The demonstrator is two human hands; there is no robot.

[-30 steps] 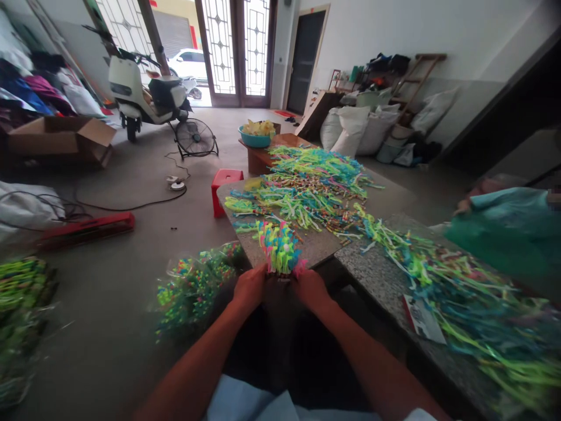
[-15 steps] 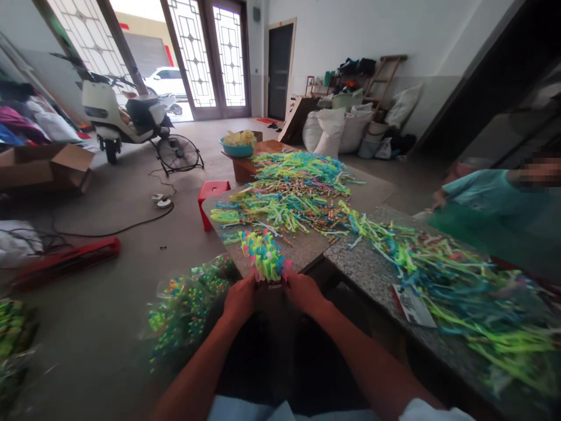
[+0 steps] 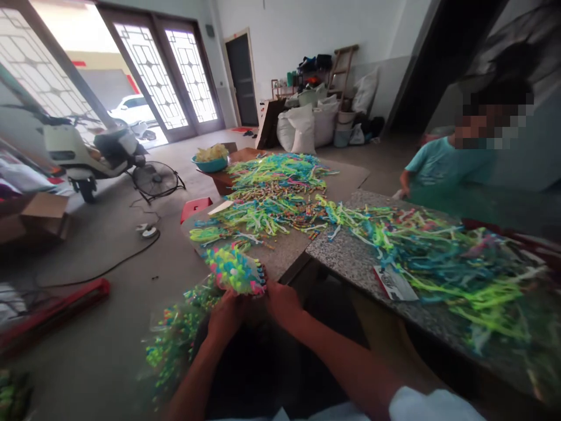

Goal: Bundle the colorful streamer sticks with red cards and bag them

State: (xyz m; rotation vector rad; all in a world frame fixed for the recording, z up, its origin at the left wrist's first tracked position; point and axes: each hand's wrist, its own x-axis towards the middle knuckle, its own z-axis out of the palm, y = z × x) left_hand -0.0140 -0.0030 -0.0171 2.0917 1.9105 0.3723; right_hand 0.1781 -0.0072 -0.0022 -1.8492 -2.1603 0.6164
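Between my two hands is a colourful bundle (image 3: 234,268) of yellow-green, blue and pink pieces, in what looks like a clear wrapping, tilted over the table's near edge. My left hand (image 3: 228,313) grips its lower near side. At its right end, my right hand (image 3: 283,301) has its fingers closed on the bundle's edge; the fingertips are partly hidden. Past the bundle, loose neon strands with small striped sticks (image 3: 280,187) lie heaped on the table (image 3: 280,248). Below my left hand sits a clear bag (image 3: 175,333) of similar coloured pieces.
More strands (image 3: 460,263) cover the speckled stone top (image 3: 346,272) on the right, with a printed card (image 3: 394,283) near its edge. A person (image 3: 442,169) is behind it. A blue basin (image 3: 213,164), a red stool (image 3: 196,207) and a floor fan (image 3: 156,178) stand beyond to the left.
The view has swung to the right. The bundle in my hands has turned, its right end now facing my right hand, and more of its side shows. Both hands keep hold.
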